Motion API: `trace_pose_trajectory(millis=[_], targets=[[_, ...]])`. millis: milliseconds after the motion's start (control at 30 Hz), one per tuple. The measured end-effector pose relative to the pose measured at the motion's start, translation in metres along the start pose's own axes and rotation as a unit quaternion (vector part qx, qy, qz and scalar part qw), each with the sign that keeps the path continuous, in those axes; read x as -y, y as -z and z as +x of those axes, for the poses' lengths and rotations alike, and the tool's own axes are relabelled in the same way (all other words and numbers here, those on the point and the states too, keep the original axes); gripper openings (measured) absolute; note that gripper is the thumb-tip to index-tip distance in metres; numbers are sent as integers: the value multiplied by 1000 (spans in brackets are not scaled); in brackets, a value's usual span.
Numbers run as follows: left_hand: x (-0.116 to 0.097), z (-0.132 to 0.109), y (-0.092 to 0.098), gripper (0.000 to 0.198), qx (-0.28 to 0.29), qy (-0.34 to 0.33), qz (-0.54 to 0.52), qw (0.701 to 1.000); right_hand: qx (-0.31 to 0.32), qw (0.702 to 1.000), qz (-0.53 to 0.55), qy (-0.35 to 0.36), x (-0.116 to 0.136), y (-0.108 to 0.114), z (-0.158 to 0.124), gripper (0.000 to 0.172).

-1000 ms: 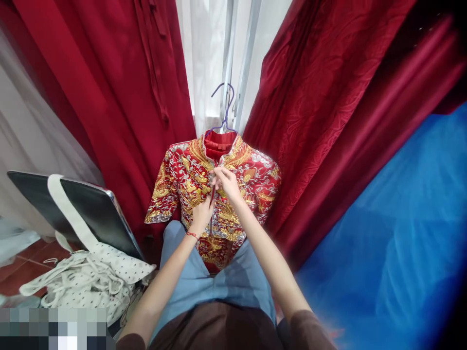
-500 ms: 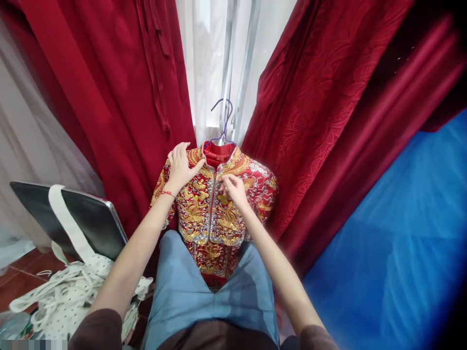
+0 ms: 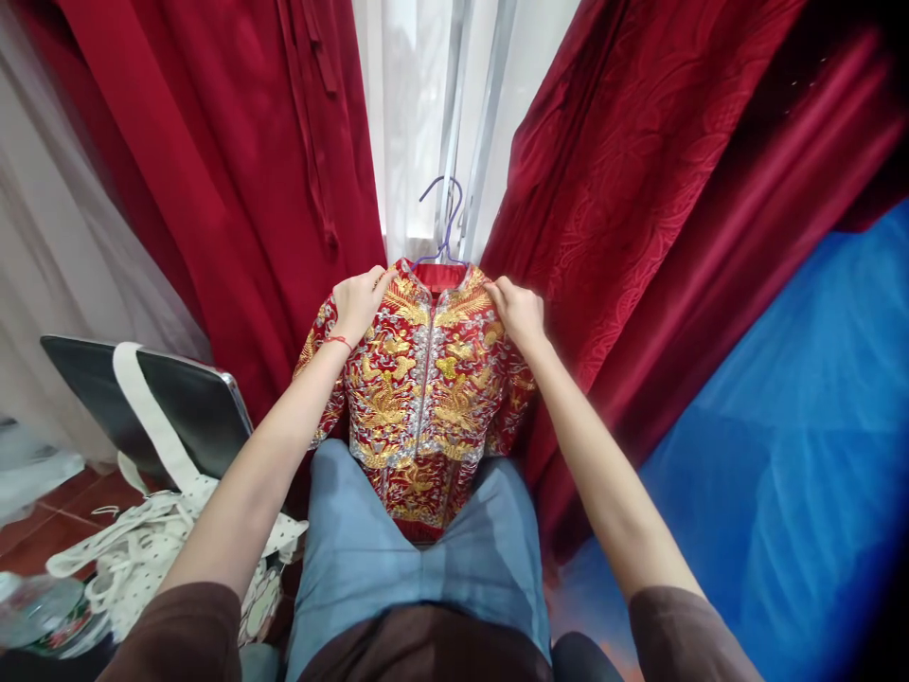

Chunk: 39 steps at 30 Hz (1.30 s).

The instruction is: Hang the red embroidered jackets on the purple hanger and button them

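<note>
A red jacket with gold and silver embroidery hangs upright in front of me on a purple hanger. Its front zip is closed up to near the collar. My left hand grips the jacket's shoulder on the left side, fingers closed over the cloth. On the other shoulder my right hand pinches the cloth near the collar. Below the jacket's hem shows a matching embroidered red skirt, between my knees.
Red curtains hang on both sides, with a white sheer curtain between them. A black chair back stands at left, with a white dotted bag and a clear plastic bottle. Blue fabric spreads at right.
My right hand has moved from the jacket's front up and right to its shoulder. My left hand has closed on the other shoulder. The jacket and hanger sit slightly higher in view.
</note>
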<state>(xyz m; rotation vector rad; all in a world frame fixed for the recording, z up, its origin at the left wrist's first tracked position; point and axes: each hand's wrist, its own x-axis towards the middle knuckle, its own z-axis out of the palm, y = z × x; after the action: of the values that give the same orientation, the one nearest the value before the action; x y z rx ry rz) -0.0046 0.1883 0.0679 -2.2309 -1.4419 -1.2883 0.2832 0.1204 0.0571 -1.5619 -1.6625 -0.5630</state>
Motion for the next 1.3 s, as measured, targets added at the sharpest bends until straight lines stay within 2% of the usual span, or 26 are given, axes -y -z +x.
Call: trace_pose_trajectory(millis=[67, 167, 267, 333, 433, 500, 700, 867, 967, 1033, 1100, 1200, 1300], targets=[[17, 7, 7, 51, 45, -13, -65, 997, -5, 999, 31, -36, -5, 1, 0, 48], [62, 4, 11, 46, 110, -7, -158, 981, 10, 990, 117, -74, -18, 4, -11, 50], [103, -25, 2, 54, 109, 77, -243, 961, 17, 984, 161, -79, -32, 5, -29, 55], [114, -49, -9, 45, 71, 115, -273, 952, 6, 987, 134, -90, -35, 3, -38, 57], [111, -72, -23, 43, -33, 152, -240, 958, -10, 992, 73, -107, -34, -2, -40, 57], [105, -76, -25, 46, -60, 166, -216, 960, -5, 992, 58, -109, -33, -4, -37, 55], [98, -62, -17, 43, -32, 140, -253, 957, 10, 996, 60, -64, -35, -7, -23, 49], [97, -59, -20, 47, -81, 165, -257, 949, 18, 996, 22, -90, -34, -6, -19, 45], [97, -61, -21, 45, -91, 196, -248, 944, -33, 996, -1, -83, -22, -8, -26, 46], [94, -63, -20, 40, -93, 190, -229, 950, -93, 993, -17, -72, -10, -11, -37, 48], [88, -63, -18, 43, -88, 167, -185, 965, -130, 989, -21, -70, 0, -15, -50, 50], [79, -63, -16, 60, -52, 137, -120, 982, -137, 984, 17, -112, 2, -17, -66, 55], [77, -65, -14, 61, -24, 146, -111, 983, -110, 970, 115, -184, -16, -11, -76, 75]])
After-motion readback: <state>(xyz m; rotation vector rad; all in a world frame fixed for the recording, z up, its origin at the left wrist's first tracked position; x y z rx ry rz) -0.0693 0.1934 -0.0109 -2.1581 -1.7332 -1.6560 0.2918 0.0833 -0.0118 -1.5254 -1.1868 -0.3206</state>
